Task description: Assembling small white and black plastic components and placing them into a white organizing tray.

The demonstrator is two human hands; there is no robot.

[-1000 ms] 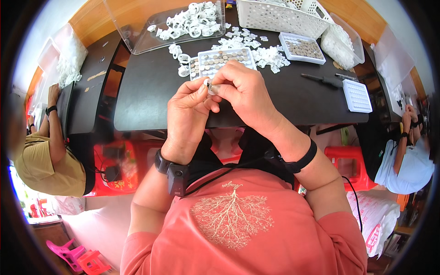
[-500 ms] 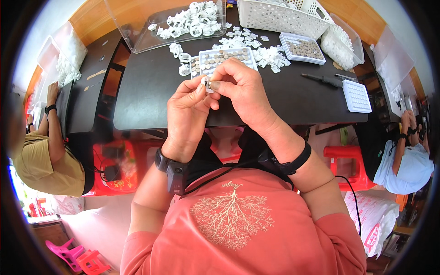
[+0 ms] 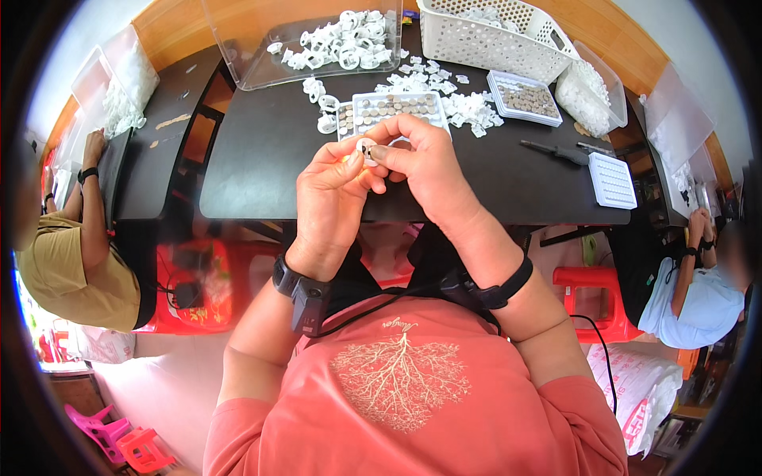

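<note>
Pinched in the fingers of my left hand (image 3: 327, 194) is a small round white plastic part (image 3: 366, 147) with a dark middle. My right hand (image 3: 432, 163) meets it from the other side, its thumb and forefinger closed at the part's edge; anything tiny between them is too small to tell. Just beyond my hands lies a white tray (image 3: 440, 103) with rows of small round metal discs (image 3: 393, 105). Several white ring-shaped parts (image 3: 328, 103) lie left of the tray, and loose small white pieces (image 3: 472, 111) are scattered behind and right of it.
A clear bin (image 3: 266, 75) holds white rings; beside it stand a white perforated basket (image 3: 492, 40) and stacked disc trays (image 3: 524, 99). On the right lie a dark-handled tool (image 3: 567, 152) and a white gridded tray (image 3: 611, 181). Co-workers sit at both sides.
Both hands stay together on the white part, which has turned slightly so its dark middle shows more. The whole view has shifted a little.
</note>
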